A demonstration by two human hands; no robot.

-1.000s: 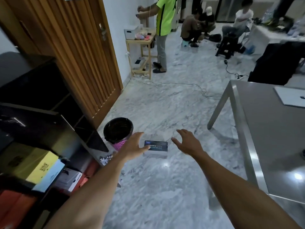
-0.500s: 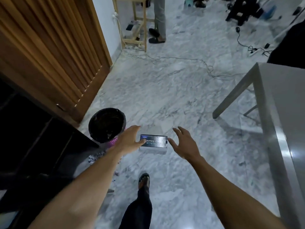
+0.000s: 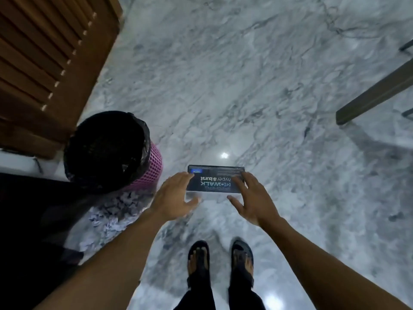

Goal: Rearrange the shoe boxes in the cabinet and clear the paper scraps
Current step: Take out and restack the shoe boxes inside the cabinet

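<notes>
A dark blue shoe box with white lettering lies on the marble floor in front of my feet. My left hand reaches over its left end, fingers spread and overlapping the top. My right hand reaches over its right end the same way, fingers straight, thumb below the near edge. Whether either hand touches the box is unclear. Neither hand curls round it. A heap of white paper scraps lies on the floor left of my left wrist. The dark cabinet fills the lower left; its shelves are hidden.
A pink mesh waste bin with a black liner stands just left of the box, beside the slatted wooden door. A grey table leg slants in at the right. My sandalled feet stand below the box.
The view has tilted down to the floor and I have stepped closer. Both hands have closed in from beside the box to over its two ends.
</notes>
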